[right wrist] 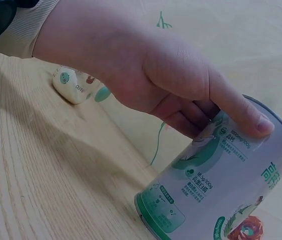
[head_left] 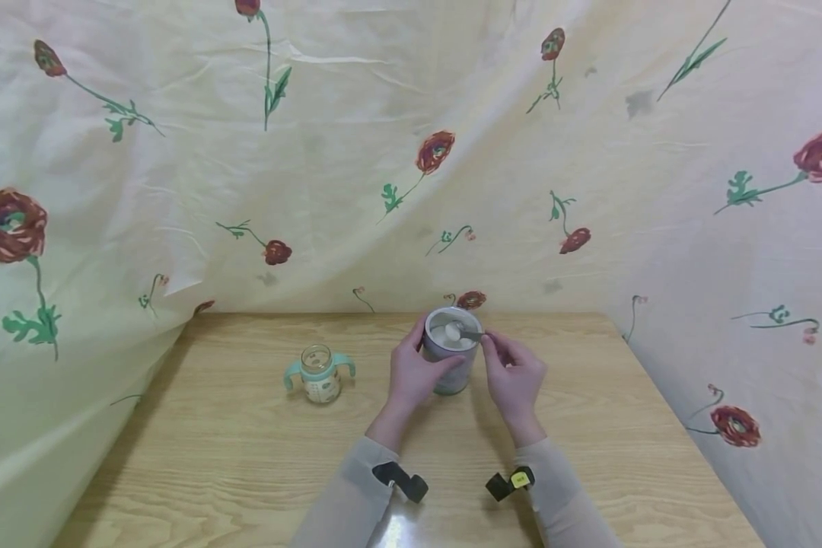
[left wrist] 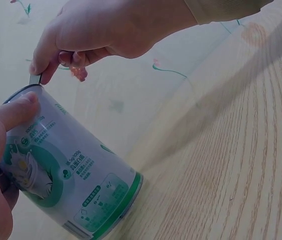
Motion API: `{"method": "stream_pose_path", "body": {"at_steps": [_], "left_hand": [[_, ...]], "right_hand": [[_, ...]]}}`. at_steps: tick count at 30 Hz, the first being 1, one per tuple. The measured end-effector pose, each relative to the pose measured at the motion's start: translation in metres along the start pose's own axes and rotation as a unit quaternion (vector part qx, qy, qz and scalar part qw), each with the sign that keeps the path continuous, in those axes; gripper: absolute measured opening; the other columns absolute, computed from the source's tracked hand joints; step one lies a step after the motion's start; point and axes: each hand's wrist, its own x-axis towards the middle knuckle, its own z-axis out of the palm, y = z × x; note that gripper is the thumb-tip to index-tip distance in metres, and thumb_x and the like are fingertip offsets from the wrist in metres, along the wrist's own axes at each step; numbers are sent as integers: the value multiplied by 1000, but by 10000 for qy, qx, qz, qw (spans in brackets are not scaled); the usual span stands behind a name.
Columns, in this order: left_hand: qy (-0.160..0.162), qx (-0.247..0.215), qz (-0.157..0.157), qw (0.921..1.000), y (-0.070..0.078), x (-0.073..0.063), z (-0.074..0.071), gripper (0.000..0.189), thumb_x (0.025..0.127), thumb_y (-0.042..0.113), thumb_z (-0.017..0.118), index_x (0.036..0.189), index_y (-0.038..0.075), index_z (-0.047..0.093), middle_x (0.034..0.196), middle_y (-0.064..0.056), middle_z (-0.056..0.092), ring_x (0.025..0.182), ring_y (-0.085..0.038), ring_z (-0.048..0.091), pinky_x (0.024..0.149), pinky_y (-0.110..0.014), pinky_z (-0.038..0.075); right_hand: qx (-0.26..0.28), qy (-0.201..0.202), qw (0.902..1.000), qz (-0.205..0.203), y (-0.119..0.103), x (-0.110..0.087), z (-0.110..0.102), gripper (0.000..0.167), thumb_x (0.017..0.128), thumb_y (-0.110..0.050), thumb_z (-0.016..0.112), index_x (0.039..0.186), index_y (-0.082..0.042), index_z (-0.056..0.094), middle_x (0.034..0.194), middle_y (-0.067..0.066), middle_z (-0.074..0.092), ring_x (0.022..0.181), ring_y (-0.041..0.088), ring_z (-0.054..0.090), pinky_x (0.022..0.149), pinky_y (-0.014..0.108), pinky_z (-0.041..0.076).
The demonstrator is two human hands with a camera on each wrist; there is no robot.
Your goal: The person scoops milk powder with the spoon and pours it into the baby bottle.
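Observation:
An open milk powder can (head_left: 455, 379), white with green print in the wrist views, stands on the table. My left hand (head_left: 414, 374) grips its side, with the thumb across the front near the rim. Over the can's mouth, a spoon (head_left: 470, 335) bears a heap of white powder. My right hand (head_left: 517, 377) pinches its handle between thumb and fingers at the can's right rim. In the left wrist view only the spoon's handle end (left wrist: 35, 79) shows above the rim; the can hides the bowl. More pale powder lies inside the can.
A lidless clear baby bottle (head_left: 320, 387) with two mint-green handles stands left of the can. The wooden table (head_left: 233, 457) meets a flowered cloth (head_left: 342, 190) behind and at both sides. Both wrists wear black camera straps.

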Motion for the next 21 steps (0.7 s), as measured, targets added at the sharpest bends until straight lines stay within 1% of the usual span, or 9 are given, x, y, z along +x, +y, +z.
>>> {"method": "stream_pose_path", "body": {"at_steps": [5, 13, 21], "left_hand": [[-10, 17, -15, 10000, 0, 0, 0, 90, 77, 31, 100, 155, 19, 57, 148, 5, 63, 141, -17, 55, 117, -41, 47], [15, 72, -49, 10000, 0, 0, 0, 92, 77, 32, 100, 156, 16, 56, 150, 2, 62, 142, -20, 55, 117, -43, 47], [19, 60, -71, 10000, 1, 0, 0, 93, 77, 30, 100, 156, 15, 56, 150, 3, 63, 142, -18, 55, 117, -40, 47]], "right_hand": [[-17, 22, 10000, 17, 2, -1, 0, 11, 83, 21, 78, 91, 13, 78, 78, 25, 74, 58, 9, 56, 61, 5, 43], [19, -20, 10000, 93, 0, 0, 0, 12, 83, 21, 79, 92, 14, 77, 81, 25, 76, 58, 14, 58, 61, 6, 45], [37, 20, 9999, 151, 1, 0, 0, 11, 83, 21, 78, 92, 14, 77, 81, 27, 75, 58, 13, 57, 61, 5, 44]]}}
